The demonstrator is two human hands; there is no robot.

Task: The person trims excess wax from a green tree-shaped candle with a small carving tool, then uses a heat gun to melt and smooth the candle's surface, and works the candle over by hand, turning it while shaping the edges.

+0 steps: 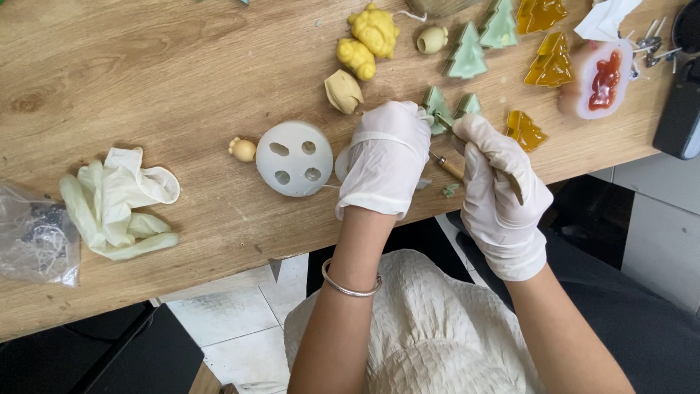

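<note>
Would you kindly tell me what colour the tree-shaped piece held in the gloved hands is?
Pale green tree-shaped piece, clearest in the head view.

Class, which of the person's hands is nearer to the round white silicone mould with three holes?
Left. The left hand lies just beside the white mould; the right hand is further away, beyond the left.

bare wood left; figures crowd right

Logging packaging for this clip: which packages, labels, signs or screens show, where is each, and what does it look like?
Clear plastic bag: left edge of the wooden table, crumpled, with small dark bits and string inside.
Dark flat object: far right edge, black and rounded; whether it is a screen cannot be told.
No labels or signs visible.
</note>
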